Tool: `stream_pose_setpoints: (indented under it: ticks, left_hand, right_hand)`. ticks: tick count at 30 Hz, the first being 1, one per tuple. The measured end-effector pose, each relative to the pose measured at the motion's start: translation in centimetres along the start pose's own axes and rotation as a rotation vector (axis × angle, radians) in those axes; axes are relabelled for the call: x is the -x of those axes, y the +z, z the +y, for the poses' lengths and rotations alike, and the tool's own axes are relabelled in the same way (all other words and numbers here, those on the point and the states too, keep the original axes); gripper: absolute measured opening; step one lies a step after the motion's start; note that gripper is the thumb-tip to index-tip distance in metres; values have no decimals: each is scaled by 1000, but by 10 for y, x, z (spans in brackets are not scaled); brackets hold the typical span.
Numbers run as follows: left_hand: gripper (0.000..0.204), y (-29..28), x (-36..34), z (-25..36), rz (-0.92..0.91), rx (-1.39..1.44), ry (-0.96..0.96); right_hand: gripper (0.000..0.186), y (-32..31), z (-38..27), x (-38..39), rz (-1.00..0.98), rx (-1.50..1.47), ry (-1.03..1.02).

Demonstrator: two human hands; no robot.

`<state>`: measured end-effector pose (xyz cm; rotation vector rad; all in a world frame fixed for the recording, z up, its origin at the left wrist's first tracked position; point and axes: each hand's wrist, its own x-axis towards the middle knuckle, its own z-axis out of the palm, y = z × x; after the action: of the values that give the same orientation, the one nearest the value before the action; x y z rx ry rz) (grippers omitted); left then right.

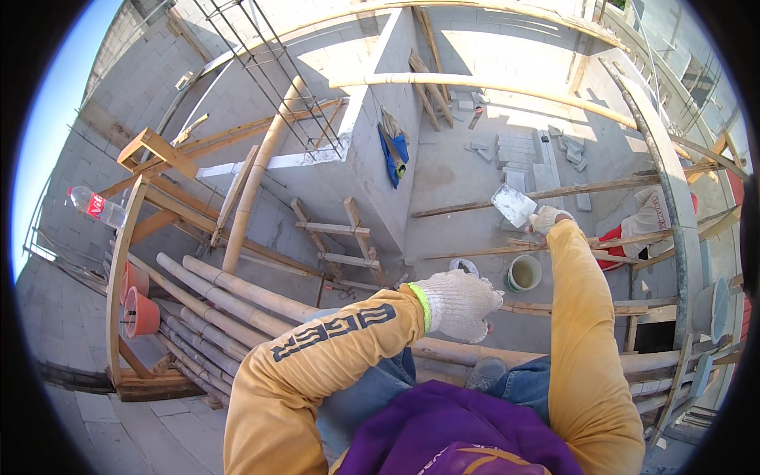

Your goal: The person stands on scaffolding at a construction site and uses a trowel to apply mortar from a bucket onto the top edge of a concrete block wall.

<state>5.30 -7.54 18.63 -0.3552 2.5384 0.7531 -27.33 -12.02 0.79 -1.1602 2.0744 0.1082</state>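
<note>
My right hand [548, 221], in a pale knit glove, is closed round a trowel, whose flat, whitish blade [514, 207] points up and left over the drop below. Lower and closer to me is my left hand [459, 305], gloved with a green cuff. Its fingers are curled; whatever lies inside them is hidden. A pale bucket [524, 272] with residue inside stands below my right hand. Beyond my left hand is a small container [464, 267], partly hidden by the glove.
Bamboo poles [245, 305] and planks form the scaffold around my legs. A block wall [372, 150] rises ahead, with a rebar cage [277, 79] at its corner. Another person [643, 222] is below at right. Orange buckets [142, 313] and a plastic bottle [98, 207] are at left.
</note>
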Motion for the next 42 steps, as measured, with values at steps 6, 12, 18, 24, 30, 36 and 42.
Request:
stream_pose_setpoints:
  ticks: [6,12,18,24,30,36,42]
  left_hand:
    - [41,6,1,-5,38,-16,43]
    - [39,8,10,-6,46,20,22]
    - [42,2,4,-2,60,-25,42]
    - [42,8,2,-9,38,-38,46]
    - [41,13,-4,-3,82,-96,71]
    - [41,14,-1,-6,106,-109,88]
    - [40,15,0,-7,147,-110,118]
  right_hand:
    - [38,3,17,-24,-20,16,35]
    - [42,10,-8,-9,-54,-28,25]
    - [44,4,20,-20,57,121,-20]
    - [37,7,-1,-20,36,128,78]
    - [35,13,24,-38,-17,62,70]
    - [32,17,13,-29,41,53,102]
    - [30,12,12,-25,26,35,82]
